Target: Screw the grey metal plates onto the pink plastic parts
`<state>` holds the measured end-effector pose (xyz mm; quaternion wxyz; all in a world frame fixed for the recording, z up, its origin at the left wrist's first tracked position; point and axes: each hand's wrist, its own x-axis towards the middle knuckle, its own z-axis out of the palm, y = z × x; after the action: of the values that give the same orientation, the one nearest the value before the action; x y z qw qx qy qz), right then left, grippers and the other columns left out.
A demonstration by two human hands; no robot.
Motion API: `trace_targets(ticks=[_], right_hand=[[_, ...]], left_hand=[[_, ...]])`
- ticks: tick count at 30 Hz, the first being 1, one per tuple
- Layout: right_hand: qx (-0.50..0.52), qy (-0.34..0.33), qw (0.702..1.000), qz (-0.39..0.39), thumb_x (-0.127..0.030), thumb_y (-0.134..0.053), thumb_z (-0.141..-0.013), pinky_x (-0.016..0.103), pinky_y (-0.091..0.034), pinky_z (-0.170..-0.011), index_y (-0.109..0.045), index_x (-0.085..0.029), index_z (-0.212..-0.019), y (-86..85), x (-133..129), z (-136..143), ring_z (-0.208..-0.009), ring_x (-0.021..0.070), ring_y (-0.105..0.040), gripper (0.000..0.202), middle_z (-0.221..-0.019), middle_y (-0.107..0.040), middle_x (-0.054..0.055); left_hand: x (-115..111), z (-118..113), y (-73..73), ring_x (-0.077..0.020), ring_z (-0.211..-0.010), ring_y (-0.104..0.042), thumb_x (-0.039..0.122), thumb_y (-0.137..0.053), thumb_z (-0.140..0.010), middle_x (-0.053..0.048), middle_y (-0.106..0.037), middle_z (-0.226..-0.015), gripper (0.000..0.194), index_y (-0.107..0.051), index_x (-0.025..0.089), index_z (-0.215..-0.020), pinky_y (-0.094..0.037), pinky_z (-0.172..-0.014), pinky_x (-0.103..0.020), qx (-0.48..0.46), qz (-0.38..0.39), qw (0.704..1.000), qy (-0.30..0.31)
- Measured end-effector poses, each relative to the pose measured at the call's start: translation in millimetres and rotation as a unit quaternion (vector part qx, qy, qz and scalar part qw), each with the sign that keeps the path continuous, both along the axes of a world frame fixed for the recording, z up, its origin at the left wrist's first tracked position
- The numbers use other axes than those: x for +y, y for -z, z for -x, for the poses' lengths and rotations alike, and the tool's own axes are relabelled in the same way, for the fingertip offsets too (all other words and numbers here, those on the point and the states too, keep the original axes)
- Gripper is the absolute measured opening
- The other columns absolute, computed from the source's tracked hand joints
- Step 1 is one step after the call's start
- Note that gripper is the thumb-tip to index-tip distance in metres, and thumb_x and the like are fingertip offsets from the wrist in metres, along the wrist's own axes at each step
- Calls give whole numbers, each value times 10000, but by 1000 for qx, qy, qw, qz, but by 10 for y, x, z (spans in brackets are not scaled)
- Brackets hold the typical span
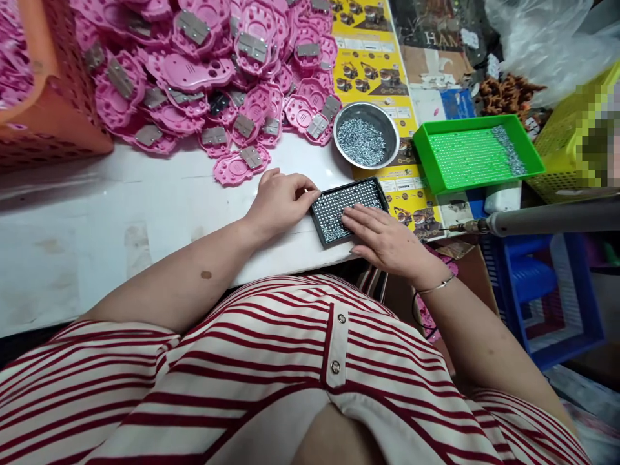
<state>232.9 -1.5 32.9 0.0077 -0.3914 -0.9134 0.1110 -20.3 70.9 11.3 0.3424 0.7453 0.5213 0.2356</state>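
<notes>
A small black tray (352, 196) with a grid of holes lies at the table's front edge, and small metal screws (334, 228) are spread over it, thickest towards its near side. My left hand (279, 201) pinches the tray's left rim near the far corner between thumb and fingers. Across the tray's right part, my right hand (380, 236) rests with fingers stretched out flat on the screws. Just beyond the tray stands a round metal bowl (341, 150) of similar screws.
Pink plastic shells (242, 165) with metal plates are heaped at the back left, beside an orange basket (58, 119). To the right are a green tray (438, 184) with screws along one side, a grey power screwdriver (533, 219), a yellow basket (557, 165) and a blue crate (576, 329).
</notes>
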Motion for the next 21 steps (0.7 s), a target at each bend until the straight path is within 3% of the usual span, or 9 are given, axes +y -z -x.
trace_targets(ticks=[3, 6, 10, 15, 19, 21], right_hand=[[-34, 83, 996, -4, -631, -411, -942, 579, -345, -1242, -339, -58, -1537, 26, 4, 9, -1538, 343, -330, 829, -1610, -359, 238], [-38, 133, 990, -6, -745, -356, -890, 593, -298, -1261, -292, 10, -1539, 69, 21, 248, -1554, 381, -275, 998, -1626, -277, 283], [-21, 95, 995, 19, -758, -319, -889, 571, -299, -1267, -290, -16, -1547, 83, 52, 438, -1565, 351, -262, 992, -1639, -256, 265], [-31, 164, 986, 8, -796, -291, -866, 622, -291, -1250, -284, 20, -1537, 73, 64, 381, -1565, 388, -240, 1057, -1634, -234, 297], [-17, 110, 993, 25, -783, -287, -876, 594, -282, -1266, -282, -23, -1551, 81, 5, 433, -1578, 353, -222, 1016, -1642, -250, 260], [-20, 117, 993, 23, -772, -278, -884, 595, -274, -1268, -285, -29, -1552, 84, -29, 420, -1574, 353, -236, 999, -1640, -264, 257]], left_hand=[[-1, 3, 8, -192, -758, -630, 342, -573, -902, -5, -731, -759, 221, -761, 224, -901, -288, -1172, -502, 1, -1, 1000, 2], [-4, 11, 31, -197, -792, -642, 353, -566, -910, -17, -749, -811, 235, -760, 221, -910, -280, -1169, -512, -4, -8, 1000, 4], [-9, 17, 50, -196, -818, -649, 357, -553, -922, -28, -765, -880, 246, -760, 224, -918, -292, -1162, -493, -9, -14, 1000, 8], [-9, 14, 44, -195, -795, -640, 356, -556, -923, -18, -752, -836, 244, -762, 224, -936, -297, -1156, -479, -1, -10, 1000, 10], [-9, 14, 45, -196, -792, -639, 344, -562, -916, -19, -755, -847, 235, -766, 228, -929, -299, -1153, -483, -8, -11, 1000, 8], [-9, 16, 46, -198, -804, -641, 340, -559, -916, -21, -758, -865, 237, -767, 227, -933, -293, -1156, -489, -11, -13, 1000, 6]])
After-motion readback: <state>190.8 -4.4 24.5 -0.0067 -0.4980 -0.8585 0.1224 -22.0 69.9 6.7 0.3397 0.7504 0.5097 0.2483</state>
